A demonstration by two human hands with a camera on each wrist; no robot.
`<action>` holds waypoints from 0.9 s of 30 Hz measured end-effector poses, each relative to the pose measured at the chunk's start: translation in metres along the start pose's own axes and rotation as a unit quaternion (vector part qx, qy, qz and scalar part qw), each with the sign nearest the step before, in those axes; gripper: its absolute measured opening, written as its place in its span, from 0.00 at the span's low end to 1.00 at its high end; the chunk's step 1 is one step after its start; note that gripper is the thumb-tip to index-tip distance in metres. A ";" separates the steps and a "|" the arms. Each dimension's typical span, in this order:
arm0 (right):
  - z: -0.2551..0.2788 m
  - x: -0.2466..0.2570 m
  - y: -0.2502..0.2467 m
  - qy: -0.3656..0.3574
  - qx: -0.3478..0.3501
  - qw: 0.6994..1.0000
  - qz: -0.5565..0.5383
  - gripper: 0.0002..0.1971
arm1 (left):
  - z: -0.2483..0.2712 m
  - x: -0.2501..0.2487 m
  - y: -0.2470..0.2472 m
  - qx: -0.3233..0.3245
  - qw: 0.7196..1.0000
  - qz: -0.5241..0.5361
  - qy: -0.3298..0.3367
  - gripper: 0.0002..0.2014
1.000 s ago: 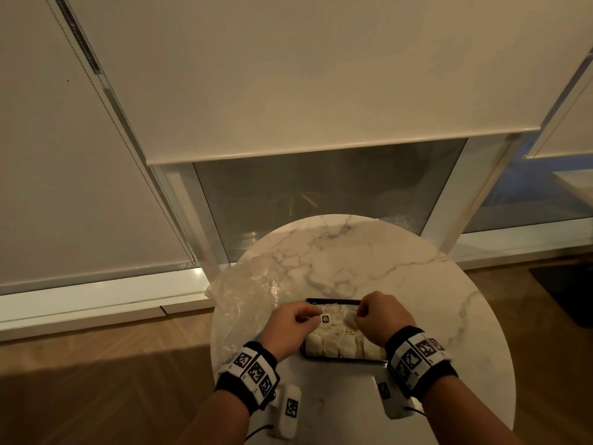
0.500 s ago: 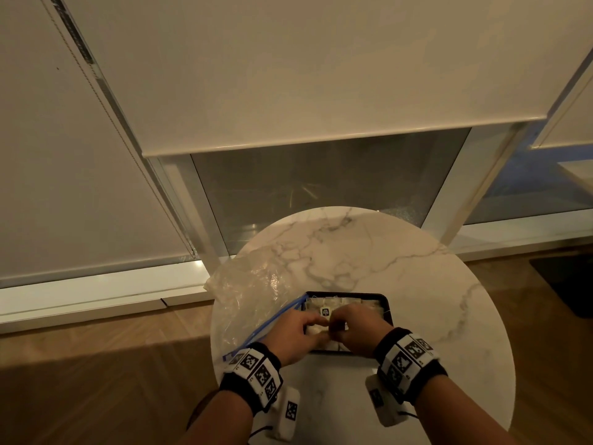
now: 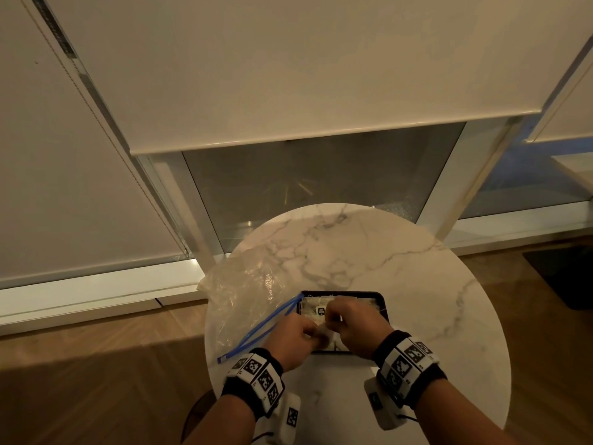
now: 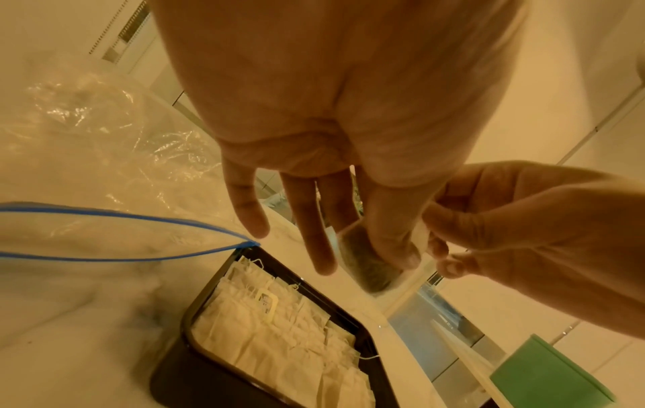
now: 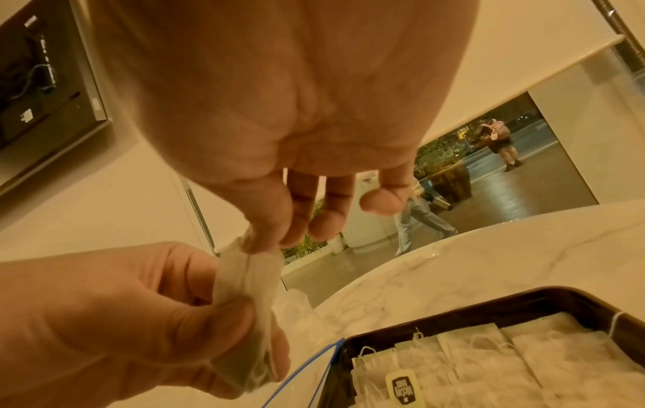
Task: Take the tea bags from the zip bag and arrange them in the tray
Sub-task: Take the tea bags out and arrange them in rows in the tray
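A black tray (image 3: 382, 304) holding several white tea bags (image 3: 308, 309) sits on the marble table, also seen in the left wrist view as tray (image 4: 188, 317) with tea bags (image 4: 279, 345). Over the tray's near-left part, both hands hold one tea bag (image 5: 244, 325). My left hand (image 3: 306, 333) pinches its lower part between thumb and forefinger. My right hand (image 3: 331, 320) pinches its top edge (image 5: 260, 248). The clear zip bag (image 3: 244, 293) with a blue zip strip lies crumpled and open left of the tray.
The round marble table (image 3: 369, 252) stands against a window with lowered blinds (image 3: 288, 75). Wood floor lies on both sides, with a dark mat (image 3: 568, 277) on the right. A green object (image 4: 551, 378) shows beyond the table in the left wrist view.
My hands were apart at the tray's far side, then came together. They now hold one tea bag jointly over the tray's near-left part.
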State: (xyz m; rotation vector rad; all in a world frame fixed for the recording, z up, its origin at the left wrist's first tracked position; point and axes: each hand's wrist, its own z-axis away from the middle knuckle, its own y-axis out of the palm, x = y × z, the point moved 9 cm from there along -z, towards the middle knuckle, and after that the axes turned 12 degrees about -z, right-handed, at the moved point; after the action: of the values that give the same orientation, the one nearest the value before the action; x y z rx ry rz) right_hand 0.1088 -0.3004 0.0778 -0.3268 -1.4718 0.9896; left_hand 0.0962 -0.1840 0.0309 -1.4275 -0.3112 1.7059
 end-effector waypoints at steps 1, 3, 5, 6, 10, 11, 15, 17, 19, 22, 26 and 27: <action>0.000 -0.002 -0.001 0.000 -0.009 1.000 0.001 0.04 | -0.001 0.002 0.001 0.000 1.000 0.005 -0.003 0.12; 0.001 -0.008 0.000 0.007 -0.016 1.000 -0.012 0.04 | -0.005 0.005 0.005 0.000 1.000 0.014 0.001 0.07; 0.001 -0.019 0.000 0.032 -0.025 0.998 -0.046 0.02 | -0.009 0.009 0.006 -0.016 1.000 0.000 -0.003 0.09; 0.001 -0.029 -0.002 0.053 -0.036 0.996 -0.063 0.01 | -0.012 0.014 0.006 -0.028 1.000 -0.004 -0.012 0.10; 0.009 -0.084 -0.015 0.178 -0.073 0.978 -0.080 0.08 | -0.017 0.032 0.010 -0.067 0.996 -0.009 -0.065 0.10; 0.012 -0.099 -0.017 0.205 -0.069 0.974 -0.072 0.09 | -0.020 0.035 0.013 -0.071 0.995 -0.012 -0.072 0.08; 0.025 -0.142 -0.013 0.269 -0.037 0.961 -0.054 0.10 | -0.030 0.043 0.036 -0.051 0.994 -0.021 -0.094 0.05; 0.029 -0.153 -0.007 0.276 -0.015 0.959 -0.056 0.10 | -0.035 0.046 0.048 -0.042 0.992 -0.033 -0.112 0.05; 0.030 -0.155 0.001 0.266 0.015 0.963 -0.050 0.10 | -0.038 0.047 0.056 -0.044 0.988 -0.073 -0.125 0.04; 0.027 -0.152 0.015 0.230 0.054 0.971 -0.022 0.12 | -0.044 0.044 0.060 -0.050 0.968 -0.207 -0.132 0.07; 0.024 -0.148 0.031 0.189 0.111 0.972 0.086 0.12 | -0.051 0.035 0.060 -0.043 0.938 -0.321 -0.124 0.11; 0.023 -0.148 0.034 0.178 0.121 0.971 0.106 0.11 | -0.053 0.033 0.061 -0.034 0.934 -0.335 -0.121 0.10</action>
State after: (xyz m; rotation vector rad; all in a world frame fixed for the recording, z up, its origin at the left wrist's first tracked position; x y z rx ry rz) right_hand 0.1041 -0.3947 -0.0436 -0.4644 -0.9939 1.1977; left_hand 0.1171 -0.2130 -0.0489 -0.9853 -0.8921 1.2969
